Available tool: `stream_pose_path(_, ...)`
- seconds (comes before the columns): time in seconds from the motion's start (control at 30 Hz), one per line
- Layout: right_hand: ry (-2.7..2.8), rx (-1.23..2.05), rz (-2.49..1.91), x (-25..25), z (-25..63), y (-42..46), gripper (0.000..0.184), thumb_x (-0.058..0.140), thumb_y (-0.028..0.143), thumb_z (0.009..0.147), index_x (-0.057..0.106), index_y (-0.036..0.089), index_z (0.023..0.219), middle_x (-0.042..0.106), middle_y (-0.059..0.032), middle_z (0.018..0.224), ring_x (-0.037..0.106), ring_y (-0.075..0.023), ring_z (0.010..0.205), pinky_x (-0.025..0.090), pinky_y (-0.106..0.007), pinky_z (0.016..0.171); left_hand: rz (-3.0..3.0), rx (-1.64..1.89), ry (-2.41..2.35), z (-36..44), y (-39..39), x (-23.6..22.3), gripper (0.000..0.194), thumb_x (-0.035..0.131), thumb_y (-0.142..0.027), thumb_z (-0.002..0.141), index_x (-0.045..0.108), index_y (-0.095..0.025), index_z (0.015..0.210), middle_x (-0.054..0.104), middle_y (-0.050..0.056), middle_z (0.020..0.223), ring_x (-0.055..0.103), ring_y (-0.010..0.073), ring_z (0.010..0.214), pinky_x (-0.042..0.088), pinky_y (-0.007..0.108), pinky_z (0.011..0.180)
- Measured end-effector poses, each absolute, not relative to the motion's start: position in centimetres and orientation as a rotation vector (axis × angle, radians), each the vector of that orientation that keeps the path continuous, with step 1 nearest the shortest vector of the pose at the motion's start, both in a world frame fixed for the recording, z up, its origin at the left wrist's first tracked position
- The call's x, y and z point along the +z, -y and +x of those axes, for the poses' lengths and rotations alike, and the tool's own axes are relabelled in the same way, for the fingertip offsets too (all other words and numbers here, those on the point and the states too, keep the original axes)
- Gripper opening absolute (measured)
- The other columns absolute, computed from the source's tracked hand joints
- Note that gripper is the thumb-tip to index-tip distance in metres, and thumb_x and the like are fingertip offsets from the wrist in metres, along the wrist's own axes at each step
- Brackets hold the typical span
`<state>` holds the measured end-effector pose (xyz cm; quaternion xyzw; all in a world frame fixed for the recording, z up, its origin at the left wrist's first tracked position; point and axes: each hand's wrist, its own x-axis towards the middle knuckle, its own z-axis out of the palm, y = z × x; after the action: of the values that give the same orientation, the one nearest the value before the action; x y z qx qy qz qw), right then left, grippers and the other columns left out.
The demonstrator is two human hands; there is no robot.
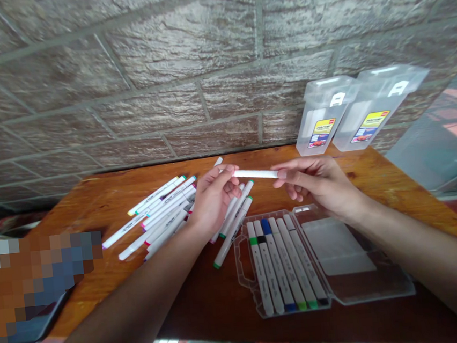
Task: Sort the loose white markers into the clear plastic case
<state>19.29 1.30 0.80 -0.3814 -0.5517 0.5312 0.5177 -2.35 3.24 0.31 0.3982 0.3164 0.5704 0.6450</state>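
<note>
A white marker (255,174) is held level above the table between my two hands. My left hand (214,197) pinches its left end, and my right hand (318,181) grips the right end with thumb and fingers. Below them lies an open clear plastic case (242,256). Several white markers (288,263) with green, black and blue bands stand side by side in its left half. The case's right half, the lid (388,283), lies flat under my right forearm. A few loose markers (234,230) rest beside the case, partly hidden by my left hand.
Several more markers (163,205) with coloured ends are spread on the wooden table (105,191) at left. Two translucent plastic boxes (320,114) with yellow labels stand at the back right, against a brick wall (200,45). A dark-edged object (41,324) lies at the left edge, partly blurred out.
</note>
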Motion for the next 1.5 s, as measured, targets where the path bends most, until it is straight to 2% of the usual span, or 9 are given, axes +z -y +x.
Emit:
stream_pose_path(0.27, 1.312, 1.361, -0.855, 0.8, 19.2, -1.0, 0.018, 0.080, 0.032, 0.084, 0.085, 0.028, 0.101, 0.082, -0.0045, 0.088, 0.061, -0.0102, 0.050, 0.048, -0.024, 0.045, 0.875, 1.326, -0.688, -2.6, -3.5, 0.3, 0.014, 0.077, -0.025, 0.082, 0.069, -0.013, 0.085, 0.058, -0.003, 0.065, 0.051, 0.0067, 0.053, 0.045, 0.021, 0.056)
stream_pose_path(0.57, 1.158, 1.469, -0.839, 1.2, 19.3, -1.2, 0.019, 0.078, 0.025, 0.080, 0.085, 0.020, 0.098, 0.083, -0.0070, 0.085, 0.060, -0.0087, 0.048, 0.050, -0.020, 0.046, 0.827, 1.325, -0.683, -2.3, -3.3, 0.2, 0.011, 0.073, -0.021, 0.087, 0.071, -0.010, 0.087, 0.054, -0.003, 0.061, 0.049, 0.0071, 0.051, 0.043, 0.020, 0.054)
stream_pose_path(0.8, 1.098, 1.465, -0.825, 0.9, 19.4, -1.6, 0.022, 0.075, 0.021, 0.081, 0.084, 0.020, 0.101, 0.083, -0.0067, 0.082, 0.060, -0.0080, 0.045, 0.051, -0.018, 0.046, 0.762, 1.335, -0.674, -2.4, -3.2, 0.4, 0.027, 0.059, -0.030, 0.097, 0.073, -0.009, 0.089, 0.055, -0.001, 0.058, 0.050, 0.0095, 0.047, 0.046, 0.024, 0.054)
stream_pose_path(1.0, 1.061, 1.465, -0.837, 1.0, 19.5, -1.8, 0.023, 0.083, 0.024, 0.075, 0.083, 0.019, 0.098, 0.083, -0.0061, 0.083, 0.066, -0.0099, 0.049, 0.054, -0.019, 0.047, 0.742, 1.304, -0.671, -2.3, -3.1, 0.5, 0.027, 0.058, -0.028, 0.098, 0.074, -0.007, 0.091, 0.057, 0.000, 0.057, 0.051, 0.0096, 0.047, 0.045, 0.024, 0.054)
stream_pose_path(1.23, 1.132, 1.368, -0.854, 0.7, 19.3, -1.9, 0.030, 0.090, 0.033, 0.075, 0.081, 0.021, 0.100, 0.082, -0.0051, 0.087, 0.069, -0.0102, 0.052, 0.054, -0.018, 0.046, 0.799, 1.287, -0.679, -2.6, -3.2, 0.3, 0.027, 0.068, -0.033, 0.092, 0.077, -0.008, 0.096, 0.061, 0.001, 0.059, 0.054, 0.0093, 0.052, 0.048, 0.023, 0.058)
stream_pose_path(1.5, 1.000, 1.311, -0.906, 0.6, 19.7, -2.5, 0.025, 0.090, 0.037, 0.076, 0.078, 0.018, 0.088, 0.081, -0.0050, 0.084, 0.067, -0.0092, 0.051, 0.051, -0.015, 0.043, 0.962, 1.205, -0.593, -2.2, -2.4, 0.6, 0.034, 0.077, -0.035, 0.087, 0.078, -0.011, 0.111, 0.072, 0.006, 0.076, 0.057, 0.0093, 0.058, 0.047, 0.022, 0.057)
